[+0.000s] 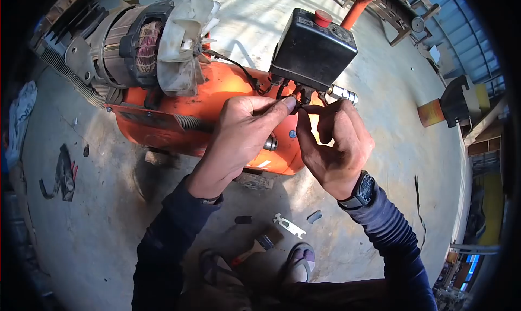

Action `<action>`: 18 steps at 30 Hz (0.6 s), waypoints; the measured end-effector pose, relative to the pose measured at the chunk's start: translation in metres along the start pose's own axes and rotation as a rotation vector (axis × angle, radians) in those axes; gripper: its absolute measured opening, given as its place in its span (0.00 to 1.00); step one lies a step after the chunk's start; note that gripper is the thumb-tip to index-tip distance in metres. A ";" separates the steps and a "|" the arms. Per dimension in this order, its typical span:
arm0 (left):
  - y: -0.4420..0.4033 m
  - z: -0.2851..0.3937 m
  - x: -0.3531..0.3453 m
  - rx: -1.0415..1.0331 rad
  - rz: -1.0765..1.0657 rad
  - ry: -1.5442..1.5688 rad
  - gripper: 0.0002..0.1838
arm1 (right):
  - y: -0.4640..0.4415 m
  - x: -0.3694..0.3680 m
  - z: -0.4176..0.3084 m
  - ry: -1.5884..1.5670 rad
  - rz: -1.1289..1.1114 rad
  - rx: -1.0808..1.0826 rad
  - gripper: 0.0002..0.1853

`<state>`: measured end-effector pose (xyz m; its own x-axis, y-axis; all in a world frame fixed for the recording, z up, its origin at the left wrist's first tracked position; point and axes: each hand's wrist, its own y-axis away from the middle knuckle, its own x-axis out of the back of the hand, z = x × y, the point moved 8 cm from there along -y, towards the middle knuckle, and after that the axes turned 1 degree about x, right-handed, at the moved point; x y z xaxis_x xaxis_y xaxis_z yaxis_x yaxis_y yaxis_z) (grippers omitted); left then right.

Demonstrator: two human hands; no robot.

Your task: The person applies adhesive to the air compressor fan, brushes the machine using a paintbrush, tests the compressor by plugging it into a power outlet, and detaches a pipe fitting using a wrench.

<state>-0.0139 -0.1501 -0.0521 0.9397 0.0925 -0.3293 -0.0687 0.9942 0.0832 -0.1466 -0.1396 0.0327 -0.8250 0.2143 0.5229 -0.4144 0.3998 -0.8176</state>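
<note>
An orange air compressor tank [228,88] carries a black pressure switch box [312,50] with a red knob [323,19]. Just below the box, my left hand [244,129] is closed, thumb and forefinger pinching a thin black wire [297,109]. My right hand [339,143], a watch on its wrist, pinches at the same wire from the other side; its exact end is hidden by the fingertips. Beside my right fingers a silver coupling [344,95] sticks out. Under my left hand, a metal fitting [271,143] juts from the tank.
The electric motor [130,45] with its exposed windings and pale plastic fan [184,50] sits on the tank's left. On the concrete floor lie a flat spanner [289,226], a brush [255,248] and dark scraps. An orange handle [361,7] rises behind the box.
</note>
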 end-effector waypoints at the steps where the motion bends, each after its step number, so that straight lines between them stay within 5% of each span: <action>1: 0.000 -0.002 0.001 -0.001 0.003 0.006 0.13 | -0.001 -0.001 -0.002 0.001 0.002 0.016 0.19; 18: -0.004 -0.009 0.004 -0.021 0.031 -0.024 0.14 | -0.010 -0.015 -0.020 0.167 -0.077 0.061 0.13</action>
<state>-0.0127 -0.1534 -0.0618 0.9447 0.1221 -0.3043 -0.1045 0.9918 0.0736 -0.1219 -0.1293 0.0378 -0.7166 0.3320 0.6134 -0.5007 0.3674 -0.7838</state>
